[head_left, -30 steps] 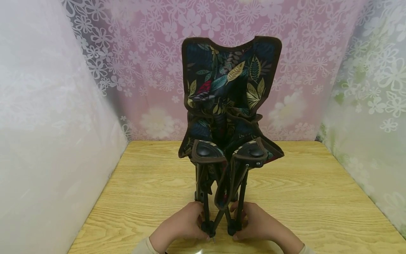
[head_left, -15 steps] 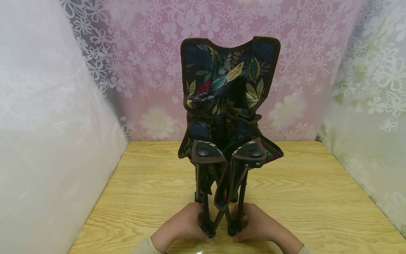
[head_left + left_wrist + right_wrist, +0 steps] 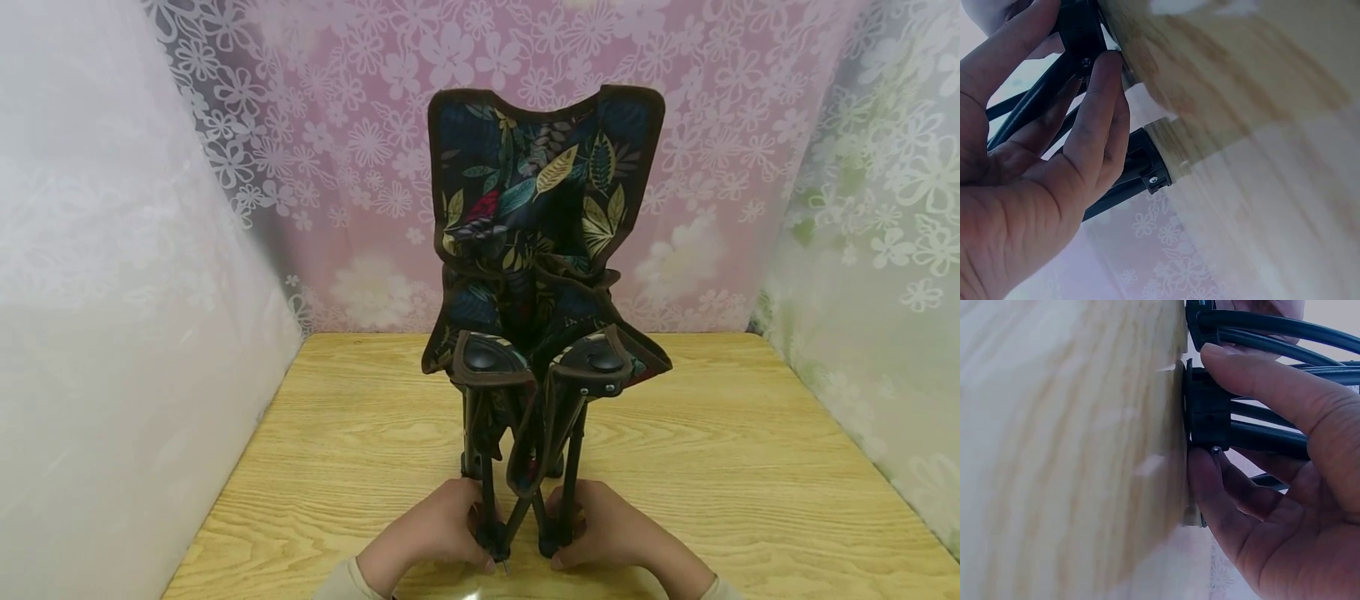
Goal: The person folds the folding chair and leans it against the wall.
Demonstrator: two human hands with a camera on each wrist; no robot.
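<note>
A small folding chair [image 3: 547, 183] with dark leaf-print fabric and black tube legs stands upright, partly folded, in the middle of the head view. At its near left foot [image 3: 1082, 34], my left hand [image 3: 438, 525] pinches the black plastic joint between thumb and fingers. My right hand [image 3: 611, 529] grips the near right foot [image 3: 1210, 409] the same way, thumb on one side and fingers on the other. Both feet sit at the tabletop, a small gap apart. Another black foot [image 3: 1147, 165] shows beyond my left hand in the left wrist view.
The chair stands on a wood-grain table [image 3: 352, 417]. Behind it hangs a pink flowered backdrop [image 3: 360, 167]. A pale sheet [image 3: 135, 333] borders the left side, and a flowered sheet [image 3: 885, 250] borders the right.
</note>
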